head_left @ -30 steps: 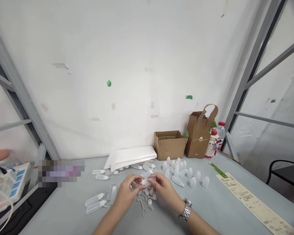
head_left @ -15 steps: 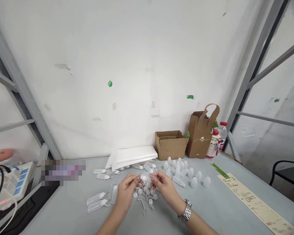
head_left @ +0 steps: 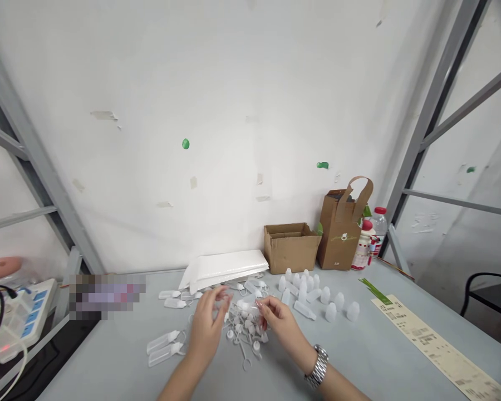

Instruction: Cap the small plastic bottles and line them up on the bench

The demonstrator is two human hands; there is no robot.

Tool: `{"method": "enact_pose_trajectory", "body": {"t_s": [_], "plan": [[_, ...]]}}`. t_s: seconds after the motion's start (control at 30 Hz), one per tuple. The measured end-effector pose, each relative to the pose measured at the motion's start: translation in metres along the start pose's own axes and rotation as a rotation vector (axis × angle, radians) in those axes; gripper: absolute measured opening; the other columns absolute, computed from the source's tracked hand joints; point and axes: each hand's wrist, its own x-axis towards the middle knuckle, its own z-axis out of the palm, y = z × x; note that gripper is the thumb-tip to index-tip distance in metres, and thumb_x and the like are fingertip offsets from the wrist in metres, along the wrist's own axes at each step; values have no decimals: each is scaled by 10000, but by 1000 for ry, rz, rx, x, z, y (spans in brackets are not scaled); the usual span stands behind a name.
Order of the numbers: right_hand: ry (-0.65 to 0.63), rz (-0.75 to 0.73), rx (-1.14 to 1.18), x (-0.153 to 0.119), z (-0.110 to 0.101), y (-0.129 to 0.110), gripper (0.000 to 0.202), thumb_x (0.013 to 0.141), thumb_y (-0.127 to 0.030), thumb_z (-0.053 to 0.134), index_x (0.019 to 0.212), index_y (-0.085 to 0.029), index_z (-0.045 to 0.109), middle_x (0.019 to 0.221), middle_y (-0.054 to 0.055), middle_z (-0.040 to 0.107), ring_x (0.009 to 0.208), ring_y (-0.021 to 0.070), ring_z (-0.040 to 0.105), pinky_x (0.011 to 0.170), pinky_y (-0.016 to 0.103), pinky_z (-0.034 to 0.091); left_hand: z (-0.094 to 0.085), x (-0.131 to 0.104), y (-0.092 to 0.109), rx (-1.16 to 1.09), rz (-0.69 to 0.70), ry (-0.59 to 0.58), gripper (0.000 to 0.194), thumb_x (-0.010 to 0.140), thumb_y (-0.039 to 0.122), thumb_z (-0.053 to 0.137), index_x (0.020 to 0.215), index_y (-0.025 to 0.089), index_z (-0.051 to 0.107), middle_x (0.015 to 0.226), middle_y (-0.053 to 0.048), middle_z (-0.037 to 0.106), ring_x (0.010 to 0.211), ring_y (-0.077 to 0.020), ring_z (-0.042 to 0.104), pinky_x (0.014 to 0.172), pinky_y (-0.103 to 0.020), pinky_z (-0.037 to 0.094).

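My right hand (head_left: 275,318) pinches a small clear plastic bottle (head_left: 250,306) above a pile of white caps with ring loops (head_left: 247,328). To the left of that bottle is my left hand (head_left: 211,320), its fingers apart and curved, with nothing seen between them. Two capped bottles (head_left: 165,353) lie on the table at the left, and several more (head_left: 175,303) lie behind my left hand. Several uncapped bottles (head_left: 304,309) lie or stand upside down right of the pile.
White padded envelopes (head_left: 229,264) lie at the back beside an open cardboard box (head_left: 292,253). A brown paper bag (head_left: 338,242) and drink bottles (head_left: 363,248) stand at the back right. A printed paper strip (head_left: 434,345) lies at right, a power strip (head_left: 35,312) at left.
My left hand has let go of the small bottle, opened and moved left. My right hand keeps its hold in nearly the same place.
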Motion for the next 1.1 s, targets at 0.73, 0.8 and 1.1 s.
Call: {"method": "enact_pose_trajectory", "body": {"t_s": [0.73,0.8,1.1], "plan": [[-95,-153,-421,-7,-1,3,247,853,-340,435,874,-175,617,721,31,614,683,163,572,674,278,440,16,-11,-2,383,176,-317,347,898,338,194,638,222,393,650,-10,521,652,-180,500,615,-296,379],[-65,-247,-455,-8,-1,4,193,834,-295,477,925,-178,601,847,51,619,801,173,571,747,287,435,16,-11,-1,383,163,-316,352,898,328,182,634,222,390,648,-12,524,654,-183,504,621,-299,381],[-63,-284,-547,-10,-2,2,192,858,-243,436,959,-180,587,928,66,616,913,187,558,828,314,422,18,-13,-4,217,129,-268,326,891,367,217,656,224,392,676,2,485,654,-163,502,628,-277,407]]}}
